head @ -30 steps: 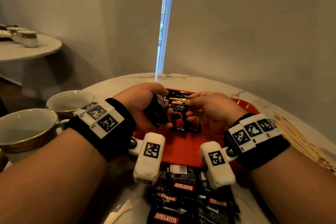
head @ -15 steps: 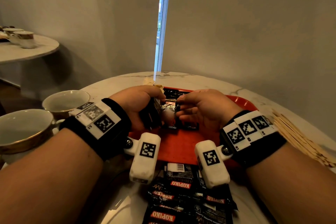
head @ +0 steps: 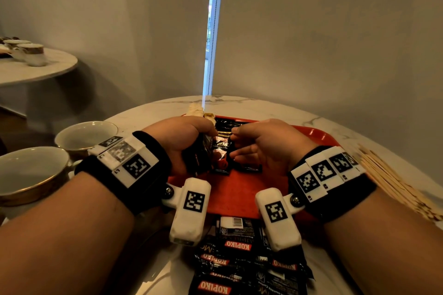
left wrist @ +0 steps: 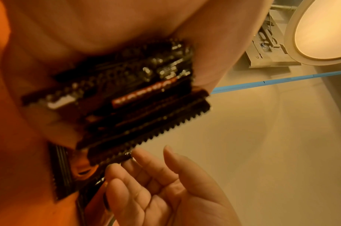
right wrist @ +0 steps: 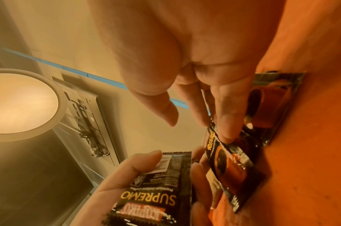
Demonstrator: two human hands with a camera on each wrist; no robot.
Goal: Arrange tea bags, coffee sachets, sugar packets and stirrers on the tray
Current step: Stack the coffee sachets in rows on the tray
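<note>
A red tray (head: 235, 196) lies on the marble table in front of me. My left hand (head: 203, 136) grips a stack of black Kopiko coffee sachets (left wrist: 136, 97) on edge above the tray's left part; the stack (right wrist: 158, 188) also shows in the right wrist view. My right hand (head: 236, 143) is beside it, with straight fingers (right wrist: 227, 130) touching one sachet (right wrist: 233, 165) that leans low over the tray, and the thumb stands apart. Another sachet (right wrist: 270, 104) lies flat on the tray behind it.
A loose pile of coffee sachets (head: 247, 266) lies on the table in front of the tray. Wooden stirrers (head: 393, 182) lie to the right. Two cups (head: 31, 175) (head: 86, 134) stand to the left. Pale packets (head: 196, 110) sit at the tray's far edge.
My right hand pinched a sachet upright beside the stack, brought it down onto the tray, and its fingers have spread. The left hand kept its stack.
</note>
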